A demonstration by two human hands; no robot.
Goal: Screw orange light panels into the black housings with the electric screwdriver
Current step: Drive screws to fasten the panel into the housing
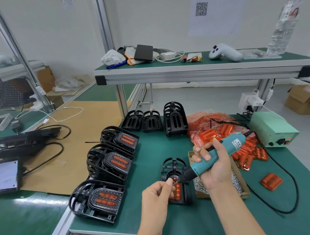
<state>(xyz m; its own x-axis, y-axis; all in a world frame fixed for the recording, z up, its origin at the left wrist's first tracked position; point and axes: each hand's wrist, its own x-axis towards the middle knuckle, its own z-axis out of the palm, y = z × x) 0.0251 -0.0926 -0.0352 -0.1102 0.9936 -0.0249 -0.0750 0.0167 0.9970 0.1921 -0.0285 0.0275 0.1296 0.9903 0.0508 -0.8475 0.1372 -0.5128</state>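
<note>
A black housing [171,167] lies on the green mat in front of me with an orange light panel [177,190] set into it. My right hand [214,164] grips the teal electric screwdriver [207,162], its tip pointing down-left just above the housing. My left hand [158,192] pinches a small screw [174,182] right at the bit's tip. Loose orange panels [246,149] spill from a plastic bag to the right.
Three stacks of housings with panels fitted [108,198] stand at the left, empty black housings [175,120] at the back. A cardboard box of screws [237,183] sits under my right wrist. The screwdriver's power supply [272,129] and black cable [292,188] lie on the right.
</note>
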